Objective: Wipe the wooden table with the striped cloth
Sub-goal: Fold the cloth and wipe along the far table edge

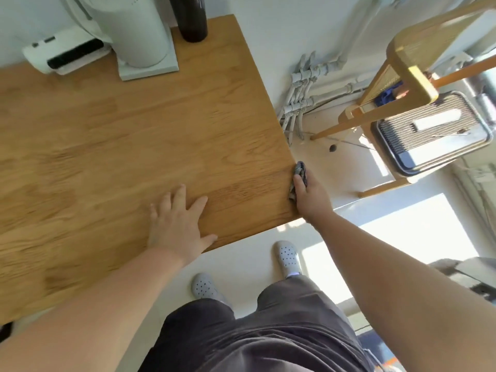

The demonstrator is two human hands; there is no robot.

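The wooden table (134, 135) fills the left and middle of the view, its near right corner in front of me. My right hand (311, 196) is closed on the dark striped cloth (300, 170), bunched up and pressed against the table's right edge near that corner. Only a small part of the cloth shows above and beside my fingers. My left hand (178, 225) lies flat on the tabletop near the front edge, fingers spread, holding nothing.
At the table's back stand a white appliance on a square base (139, 36), a dark bottle (192, 17) and a white device with a black strip (67, 53). To the right are wall pipes (300, 100), a wooden chair (408, 76) and a ribbed grey case (429, 132).
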